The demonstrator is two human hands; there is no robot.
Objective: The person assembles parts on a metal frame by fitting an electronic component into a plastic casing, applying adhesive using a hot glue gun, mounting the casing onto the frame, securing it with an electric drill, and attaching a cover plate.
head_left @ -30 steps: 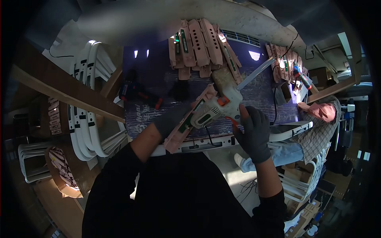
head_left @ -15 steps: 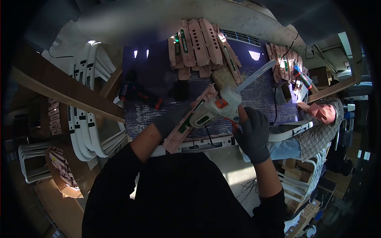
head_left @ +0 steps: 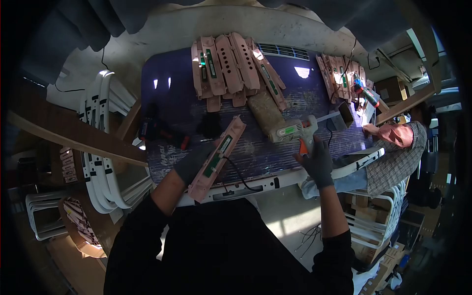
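Note:
My left hand [head_left: 193, 162], in a grey glove, grips a long pink plastic housing [head_left: 232, 129] from its left side. A green circuit board [head_left: 212, 164] lies inside the housing, and a dark cable runs from it. My right hand [head_left: 319, 164], also gloved, is closed at the handle of a white glue gun [head_left: 289, 131] with an orange trigger. A translucent glue stick [head_left: 327, 117] sticks out of the gun's back. The gun's front end is at a worn brown block [head_left: 265, 110]; whether it touches the block I cannot tell.
More pink housings [head_left: 231, 64] lie at the back of the purple table [head_left: 169, 98], others [head_left: 339, 73] at its right. A drill [head_left: 162, 132] lies left, another power tool [head_left: 366, 93] right. A white curved frame [head_left: 290, 179] runs along the front edge. A co-worker's hand [head_left: 371, 129] is at the right.
The glue gun has moved away from the pink housing, right to the brown block, with my right hand. The housing stays in my left hand, shifted slightly left. My view has shifted a little.

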